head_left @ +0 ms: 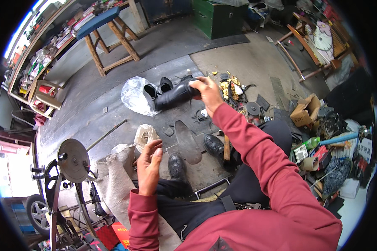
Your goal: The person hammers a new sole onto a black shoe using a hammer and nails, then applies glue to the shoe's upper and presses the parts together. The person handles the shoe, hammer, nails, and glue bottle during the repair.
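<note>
Gripping one end of a black leather boot [175,97], the right hand [207,93] rests its thumb on top, and the boot stretches away to that hand's left. Farther left of this hand, a clear plastic bag [131,97] lies on the floor [113,94]. Yellowish scraps [227,88] are heaped just right of it. Nearer the body, the left hand [149,169] is empty, fingers loosely curved; a grey disc wheel [73,160] stands to its left.
</note>
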The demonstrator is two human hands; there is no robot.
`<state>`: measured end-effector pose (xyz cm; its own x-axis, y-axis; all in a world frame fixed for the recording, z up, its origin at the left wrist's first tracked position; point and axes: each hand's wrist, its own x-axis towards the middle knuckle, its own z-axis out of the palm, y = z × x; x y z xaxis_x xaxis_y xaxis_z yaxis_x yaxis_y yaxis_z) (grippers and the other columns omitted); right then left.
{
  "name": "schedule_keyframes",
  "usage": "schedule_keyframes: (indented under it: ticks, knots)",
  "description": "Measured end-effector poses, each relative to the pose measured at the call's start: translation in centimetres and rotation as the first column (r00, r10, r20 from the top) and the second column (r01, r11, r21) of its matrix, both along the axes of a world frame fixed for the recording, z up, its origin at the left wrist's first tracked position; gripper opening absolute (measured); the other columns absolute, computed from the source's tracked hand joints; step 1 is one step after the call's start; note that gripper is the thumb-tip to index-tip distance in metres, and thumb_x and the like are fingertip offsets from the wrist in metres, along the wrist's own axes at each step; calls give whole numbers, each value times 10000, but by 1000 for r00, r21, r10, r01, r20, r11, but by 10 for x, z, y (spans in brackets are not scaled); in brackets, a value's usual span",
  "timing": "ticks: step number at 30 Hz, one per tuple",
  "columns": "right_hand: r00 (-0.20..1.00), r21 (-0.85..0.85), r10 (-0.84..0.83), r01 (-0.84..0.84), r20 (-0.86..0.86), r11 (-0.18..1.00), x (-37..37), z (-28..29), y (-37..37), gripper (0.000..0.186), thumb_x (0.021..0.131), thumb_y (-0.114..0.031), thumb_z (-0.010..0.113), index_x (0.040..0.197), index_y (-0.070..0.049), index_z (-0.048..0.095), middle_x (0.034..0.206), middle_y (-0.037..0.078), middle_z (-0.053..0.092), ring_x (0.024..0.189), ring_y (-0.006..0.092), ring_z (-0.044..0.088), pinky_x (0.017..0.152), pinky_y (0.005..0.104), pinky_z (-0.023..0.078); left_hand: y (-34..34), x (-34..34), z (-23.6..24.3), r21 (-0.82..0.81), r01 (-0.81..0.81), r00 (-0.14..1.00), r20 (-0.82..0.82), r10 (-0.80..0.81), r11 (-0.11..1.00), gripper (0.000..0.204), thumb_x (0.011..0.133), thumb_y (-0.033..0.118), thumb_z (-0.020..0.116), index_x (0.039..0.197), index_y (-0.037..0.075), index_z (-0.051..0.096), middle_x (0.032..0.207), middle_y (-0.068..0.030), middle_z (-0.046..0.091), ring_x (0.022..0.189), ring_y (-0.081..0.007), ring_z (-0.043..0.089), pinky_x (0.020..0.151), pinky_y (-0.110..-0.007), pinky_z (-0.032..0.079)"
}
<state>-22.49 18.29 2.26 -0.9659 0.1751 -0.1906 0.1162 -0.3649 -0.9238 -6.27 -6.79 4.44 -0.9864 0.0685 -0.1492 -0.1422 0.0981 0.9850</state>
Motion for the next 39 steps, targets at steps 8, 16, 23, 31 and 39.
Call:
schedule_keyframes:
  ticks: [8, 16, 23, 31, 39]
  knots:
    - [984, -176, 94, -121, -151, 977, 51, 23, -9, 589, 890, -184, 735, 1397, -22, 483, 1183, 79, 632, 1074, 146, 613, 979, 316, 482, 5, -9, 3, -250, -253, 911, -388, 143, 935, 715, 886, 212, 815, 1496, -5, 511, 1470, -208, 570, 1403, -352, 510, 1139, -436, 411]
    - [821, -297, 558, -566, -119, 769, 95, 19, -32, 604, 1083, -542, 440, 1476, -91, 519, 1369, 75, 638, 1267, 206, 591, 1083, 429, 458, -1, 3, 15, -315, -348, 810, -575, 114, 883, 265, 869, 91, 791, 1107, -8, 727, 1051, -203, 729, 1048, -404, 673, 965, -448, 504]
    - [715, -295, 692, -685, -98, 666, 113, -14, -38, 933, 1009, -793, 278, 1589, -69, 378, 1530, 116, 522, 1442, 276, 477, 1176, 503, 391, -8, 11, 7, -59, -206, 954, -236, 187, 977, 243, 933, 127, 764, 1120, -23, 725, 998, -115, 741, 890, -251, 705, 811, -332, 534]
    - [649, -141, 733, -760, -201, 634, 131, -25, -32, 1073, 973, -794, 424, 1684, -61, 97, 1641, 142, 349, 1496, 295, 400, 1212, 478, 347, -13, 18, 11, 378, 74, 970, 188, -155, 923, 479, 925, 247, 803, 1323, 13, 672, 1202, -27, 695, 1041, -114, 631, 918, -278, 508]
    - [659, 131, 743, -732, -116, 669, 139, -12, -42, 1166, 967, -756, 529, 1660, 44, 42, 1584, 190, 391, 1474, 254, 380, 1202, 362, 313, 1, 6, 0, 442, -179, 968, 241, 76, 879, 350, 938, 177, 763, 1243, 16, 707, 1120, -44, 733, 1009, -122, 667, 903, -277, 526]
